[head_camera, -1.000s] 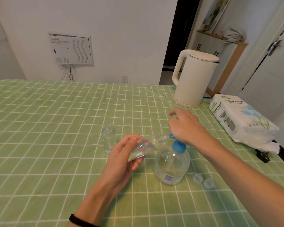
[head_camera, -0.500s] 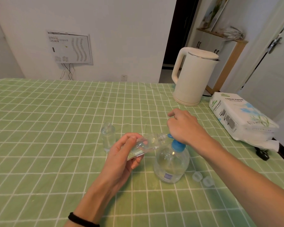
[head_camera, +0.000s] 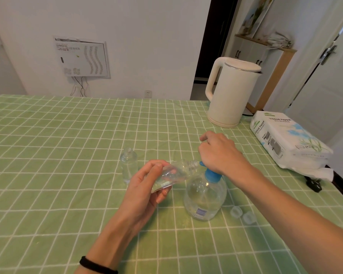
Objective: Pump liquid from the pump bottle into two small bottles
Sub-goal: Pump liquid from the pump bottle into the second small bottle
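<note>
A clear round pump bottle (head_camera: 205, 194) with a blue pump head stands on the green checked tablecloth (head_camera: 67, 145). My right hand (head_camera: 220, 153) rests on top of the pump head, covering it, with the fingers curled. My left hand (head_camera: 147, 186) holds a small clear bottle (head_camera: 178, 171) tilted almost flat, its open neck right at the blue spout. A second small clear bottle (head_camera: 128, 165) stands upright and uncapped to the left, apart from both hands.
Two small clear caps (head_camera: 243, 214) lie right of the pump bottle. A cream electric kettle (head_camera: 230, 93) stands at the back right. A white tissue paper pack (head_camera: 289, 141) lies near the right table edge, with a black plug (head_camera: 313, 184) beside it.
Both hands and the bottles keep the same pose; only the camera view shifts slightly.
</note>
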{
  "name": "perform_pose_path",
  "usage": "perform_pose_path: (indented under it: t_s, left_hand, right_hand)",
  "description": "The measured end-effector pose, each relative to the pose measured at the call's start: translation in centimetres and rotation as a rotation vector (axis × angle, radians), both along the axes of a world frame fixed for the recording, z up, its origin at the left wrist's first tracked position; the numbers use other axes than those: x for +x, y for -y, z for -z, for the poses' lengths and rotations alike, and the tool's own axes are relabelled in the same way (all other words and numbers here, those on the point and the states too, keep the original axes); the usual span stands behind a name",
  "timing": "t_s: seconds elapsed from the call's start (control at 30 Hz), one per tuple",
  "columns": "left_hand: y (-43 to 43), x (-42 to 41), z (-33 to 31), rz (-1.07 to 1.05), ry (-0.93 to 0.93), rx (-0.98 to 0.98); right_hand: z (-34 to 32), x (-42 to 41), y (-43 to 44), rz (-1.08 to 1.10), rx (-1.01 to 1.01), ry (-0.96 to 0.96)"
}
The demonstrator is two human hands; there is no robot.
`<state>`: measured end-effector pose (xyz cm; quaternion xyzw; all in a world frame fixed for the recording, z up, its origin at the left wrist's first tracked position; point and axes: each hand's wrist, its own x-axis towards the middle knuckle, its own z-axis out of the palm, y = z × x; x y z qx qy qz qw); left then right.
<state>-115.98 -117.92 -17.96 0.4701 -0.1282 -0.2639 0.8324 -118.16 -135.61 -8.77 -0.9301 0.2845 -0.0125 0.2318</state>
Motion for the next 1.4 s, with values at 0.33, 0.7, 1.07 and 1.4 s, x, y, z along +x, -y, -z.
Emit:
perform_pose_path:
  t_s: [0.33, 0.7, 1.07, 1.4]
  left_hand:
    - [-0.15, 0.13, -0.34, -0.002, -0.004, -0.006]
    - [-0.07, 0.08, -0.22, 0.003, -0.012, -0.007]
    - [-0.06, 0.12, -0.09, -0.004, -0.011, -0.003]
    - [0.15, -0.05, -0.07, 0.000, -0.011, -0.007]
  right_hand:
    - [-0.69, 0.12, 0.29, -0.009, -0.002, 0.018]
    - [-0.37, 0.01, 0.12, 0.011, 0.027, 0.013]
    - [-0.15, 0.12, 0.12, 0.000, 0.049, 0.012]
    - [-0.88, 0.03, 0.50, -0.017, 0.001, 0.026]
